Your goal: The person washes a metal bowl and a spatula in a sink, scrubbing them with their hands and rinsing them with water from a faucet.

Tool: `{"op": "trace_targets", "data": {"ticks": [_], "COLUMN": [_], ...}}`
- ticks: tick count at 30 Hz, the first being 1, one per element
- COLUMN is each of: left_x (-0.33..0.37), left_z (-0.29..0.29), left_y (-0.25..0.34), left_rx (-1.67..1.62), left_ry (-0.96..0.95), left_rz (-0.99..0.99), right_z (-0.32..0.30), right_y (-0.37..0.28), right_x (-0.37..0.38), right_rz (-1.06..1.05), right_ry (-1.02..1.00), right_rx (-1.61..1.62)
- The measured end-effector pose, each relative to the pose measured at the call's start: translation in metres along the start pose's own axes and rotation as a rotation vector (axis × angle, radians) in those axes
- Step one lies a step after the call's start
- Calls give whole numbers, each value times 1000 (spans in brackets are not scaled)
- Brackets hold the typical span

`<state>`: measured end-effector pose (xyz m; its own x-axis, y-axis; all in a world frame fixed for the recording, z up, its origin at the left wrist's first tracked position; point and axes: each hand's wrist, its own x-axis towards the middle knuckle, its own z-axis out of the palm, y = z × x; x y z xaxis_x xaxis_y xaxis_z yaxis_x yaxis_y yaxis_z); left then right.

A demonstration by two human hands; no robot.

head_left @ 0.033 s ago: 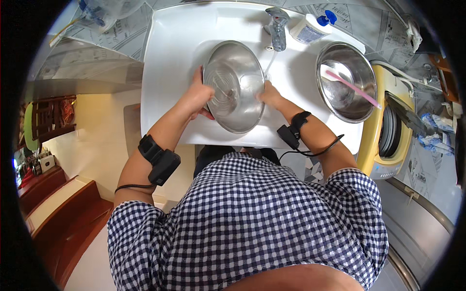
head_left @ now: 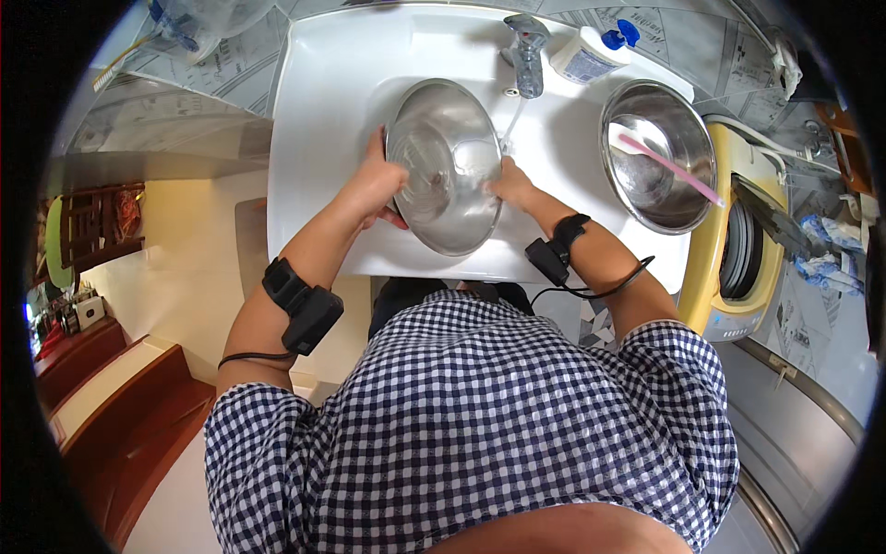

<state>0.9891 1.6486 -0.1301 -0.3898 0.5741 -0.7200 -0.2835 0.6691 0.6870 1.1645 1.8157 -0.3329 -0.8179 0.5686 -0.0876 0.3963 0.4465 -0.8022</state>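
A shiny steel bowl (head_left: 452, 208) is held tilted over the white sink (head_left: 318, 111), with what looks like rippling water inside. My left hand (head_left: 376, 185) grips its left rim, thumb toward the inside and fingers around the outer wall. On the opposite rim my right hand (head_left: 510, 183) is closed, its fingers mostly hidden behind the bowl. Beyond the bowl's right side stands the tap (head_left: 528, 60), from which a thin stream of water (head_left: 515, 122) seems to fall close to the rim.
A second steel bowl (head_left: 660, 198) rests at the sink's right side, with a pink-handled spatula (head_left: 678, 171) lying in it. A white bottle with a blue pump (head_left: 591, 57) stands beside the tap. Farther right is a yellow washing machine (head_left: 715, 286) with its door open.
The ripples inside the bowl look different and less sharply ringed. Both hands keep their hold in nearly the same place.
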Motion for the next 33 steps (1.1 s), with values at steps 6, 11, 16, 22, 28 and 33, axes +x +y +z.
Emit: {"op": "trace_targets", "data": {"ticks": [6,11,16,22,28,33], "left_x": [-10,7,55,146,161,135], "left_z": [4,-8,-43,-8,50,122], "left_y": [-6,-19,-32,-81,-99,-75], "left_rx": [57,37,-69,670,1510,1347], "left_ry": [66,27,-142,532,201,-47], "left_rz": [39,45,-49,445,959,451], "right_z": [-8,-1,-32,-65,-64,-58], "right_y": [-21,-18,16,-7,-21,-20], "right_x": [8,4,13,-11,-32,-33], "right_rz": [163,219,760,790,792,787], "right_ry": [-137,43,-304,-113,76,123], "right_rx": [-220,-100,796,1005,859,901]}}
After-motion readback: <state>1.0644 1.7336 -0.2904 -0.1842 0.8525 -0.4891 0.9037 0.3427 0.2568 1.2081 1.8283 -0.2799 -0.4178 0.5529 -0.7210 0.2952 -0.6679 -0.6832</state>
